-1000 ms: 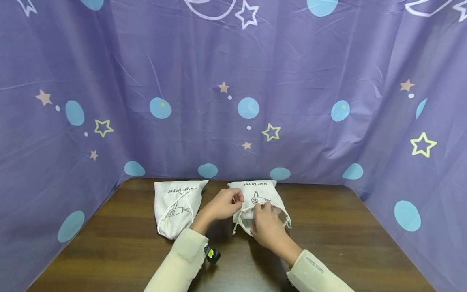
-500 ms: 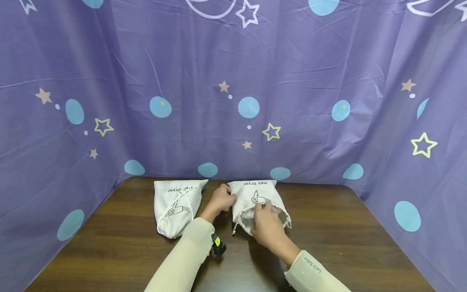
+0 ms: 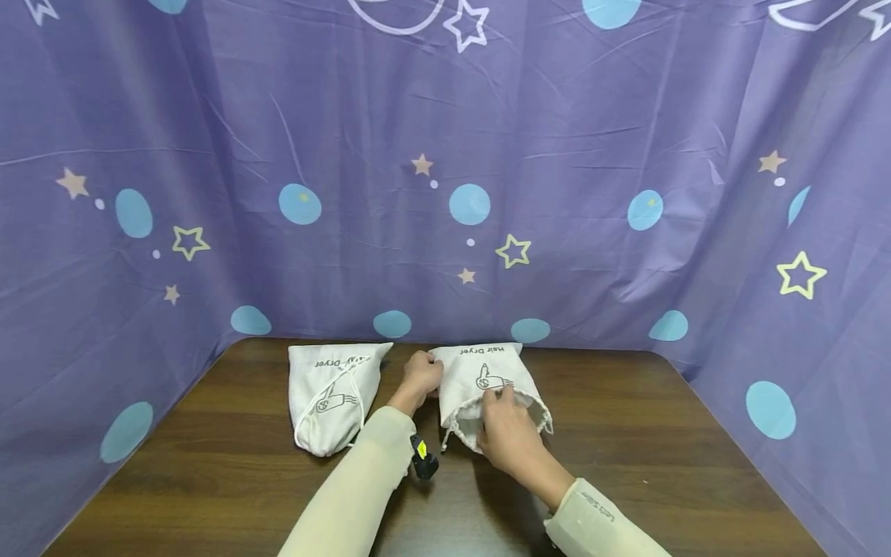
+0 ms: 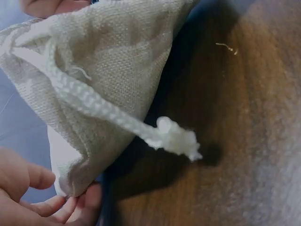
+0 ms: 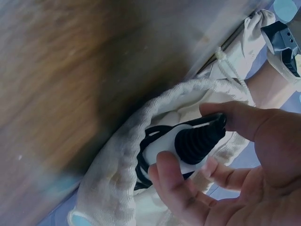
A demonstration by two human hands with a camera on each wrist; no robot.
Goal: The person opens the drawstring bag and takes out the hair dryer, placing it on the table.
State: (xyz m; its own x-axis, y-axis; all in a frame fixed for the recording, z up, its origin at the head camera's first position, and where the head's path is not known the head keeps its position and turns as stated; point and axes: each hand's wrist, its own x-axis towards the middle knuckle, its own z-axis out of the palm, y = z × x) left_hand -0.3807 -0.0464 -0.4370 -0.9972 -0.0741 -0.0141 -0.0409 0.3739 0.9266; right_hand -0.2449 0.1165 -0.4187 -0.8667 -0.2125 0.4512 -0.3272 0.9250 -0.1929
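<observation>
In the head view a white cloth drawstring bag, printed "Hair Dryer", lies with its mouth toward me. My left hand pinches its far left corner; the left wrist view shows the fingertips at that corner and a knotted drawstring hanging in front. At the bag's mouth is my right hand. The right wrist view shows its thumb and curled fingers around the end of a white hair dryer with a black ridged cord sleeve. The bag hides the rest of the dryer.
A second white drawstring bag, with the same print and its cord lying across it, rests to the left on the brown wooden table. Behind the table hangs a purple patterned curtain. A black wrist device sits at the left wrist.
My left hand has moved from the left side of the bag's mouth up to its far left corner. The right hand stays at the mouth with little visible movement.
</observation>
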